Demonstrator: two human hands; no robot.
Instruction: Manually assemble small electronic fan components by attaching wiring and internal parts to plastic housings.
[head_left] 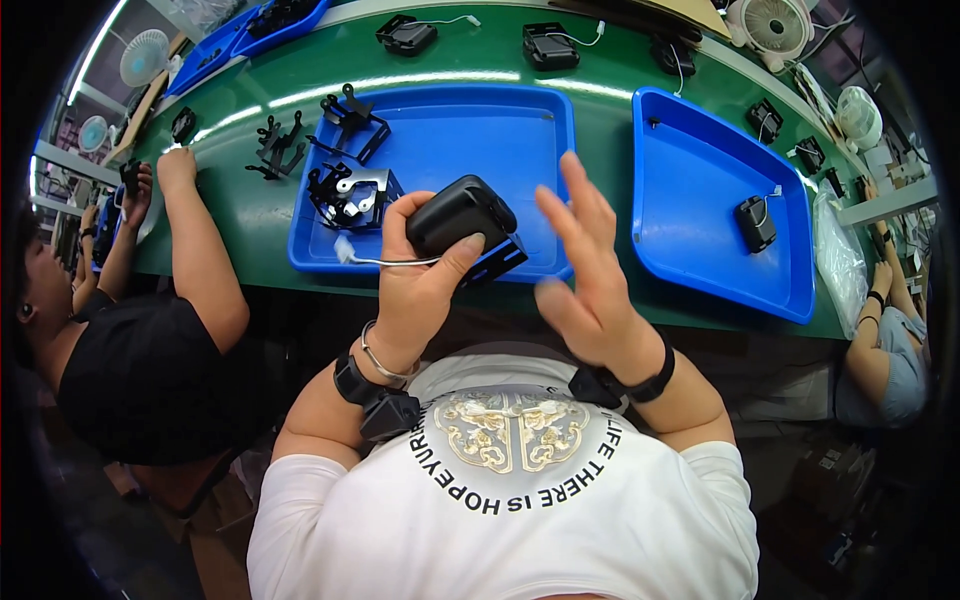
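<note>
My left hand (418,300) is closed around a rounded black plastic housing (460,215), thumb along its near side. A black metal bracket (497,262) with slots sits against the housing's lower right side; I cannot tell if the two are fastened. From the housing a thin cable runs left to a white connector plug (345,250). My right hand (595,275) is raised just to the right, fingers spread, slightly blurred, touching nothing. Both hands are over the near edge of a blue tray (470,108), where several black metal brackets (352,198) lie at the left.
A second blue tray (690,270) at right contains a black housing (755,222) with a cable. More housings (553,47) line the far side of the green table (470,70). Loose brackets (278,147) lie left. Co-workers sit at both sides; one's forearm (200,220) reaches over the table.
</note>
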